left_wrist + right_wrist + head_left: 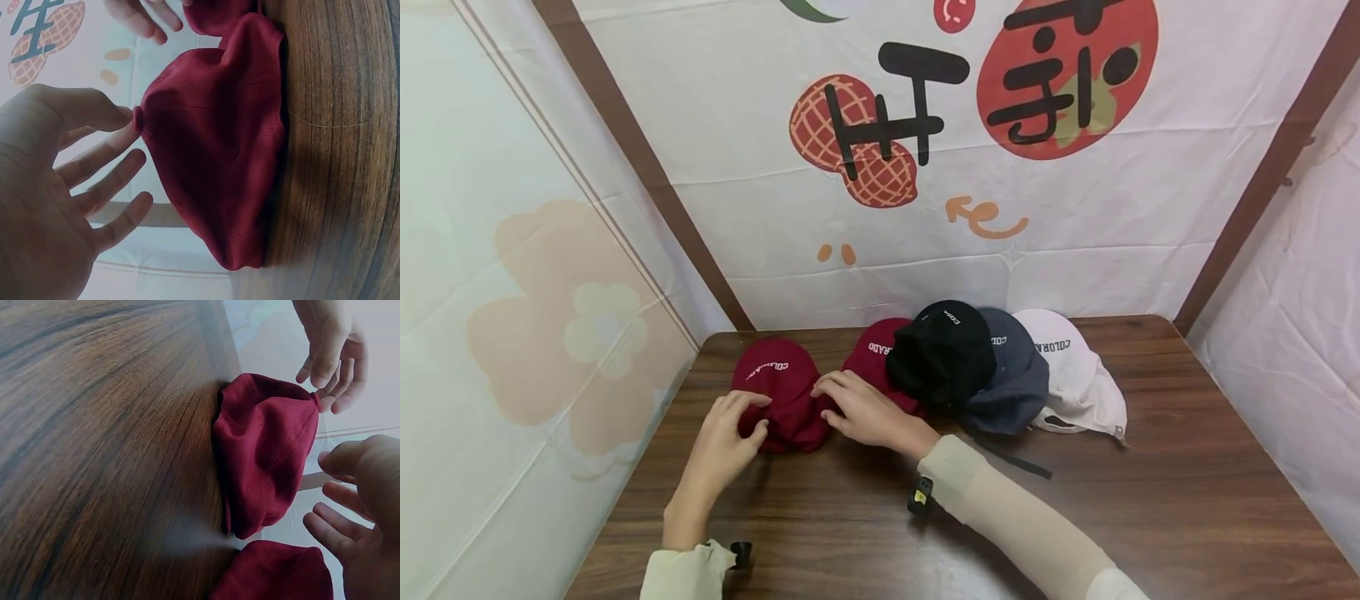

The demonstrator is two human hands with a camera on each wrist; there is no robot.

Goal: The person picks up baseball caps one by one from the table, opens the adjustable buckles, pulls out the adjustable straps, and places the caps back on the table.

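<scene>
A dark red cap (782, 400) with white lettering lies at the far left of the table. My left hand (722, 442) is at its left side, thumb and forefinger curved with a gap between them. In the left wrist view the left thumb (115, 117) overlaps the button on the cap's crown (215, 131). My right hand (868, 412) hovers at the cap's right side, its fingers and thumb apart. A second dark red cap (868, 354) lies just behind the right hand, partly covered by a black cap (943, 354).
Farther right, a dark blue-grey cap (1018, 367) and a white cap (1071, 371) overlap in a row with the black one. A dark strap (1015, 458) trails toward me. Printed cloth walls (1075, 242) close off the back and sides of the wooden table (1210, 483).
</scene>
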